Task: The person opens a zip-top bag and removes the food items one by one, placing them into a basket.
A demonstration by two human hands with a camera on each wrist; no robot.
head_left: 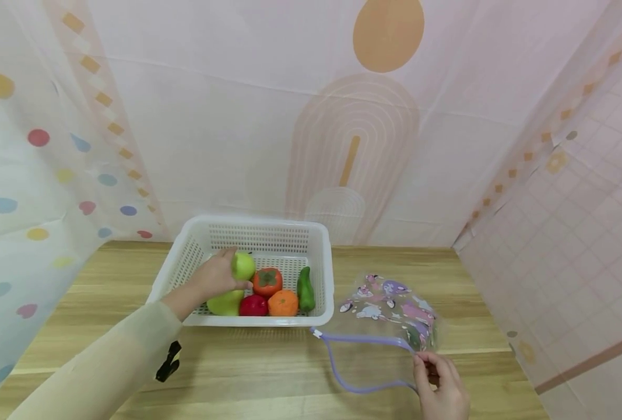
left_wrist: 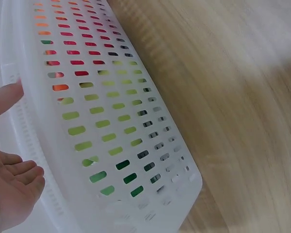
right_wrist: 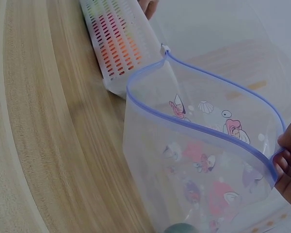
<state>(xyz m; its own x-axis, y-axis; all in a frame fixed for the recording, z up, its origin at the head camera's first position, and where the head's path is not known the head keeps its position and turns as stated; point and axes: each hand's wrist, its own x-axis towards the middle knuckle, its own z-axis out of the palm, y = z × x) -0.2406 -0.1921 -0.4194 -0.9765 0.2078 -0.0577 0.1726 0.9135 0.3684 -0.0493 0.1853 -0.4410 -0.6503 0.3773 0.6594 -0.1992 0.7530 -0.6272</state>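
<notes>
My left hand [head_left: 217, 274] reaches over the white basket [head_left: 323, 274], beside a green apple [head_left: 243, 266]. In the left wrist view its thumb and fingers [left_wrist: 24, 174] are spread apart, with nothing visible between them. A persimmon [head_left: 267, 282], a red fruit [head_left: 253, 305], an orange [head_left: 283, 303], a green pepper [head_left: 305, 290] and a yellow-green fruit [head_left: 225, 303], partly hidden by the hand, lie in the basket. My right hand [head_left: 440, 382] pinches one end of the purple-edged mouth of a clear printed zipper bag [head_left: 389, 309]. That mouth gapes open.
A white slider [head_left: 317, 333] sits at the bag's other end, near the basket's corner. Something dark green [right_wrist: 181, 228] shows low in the bag. A black object [head_left: 168, 363] is by the left sleeve. Patterned cloth [head_left: 227, 128] hangs behind the wooden table [head_left: 227, 373].
</notes>
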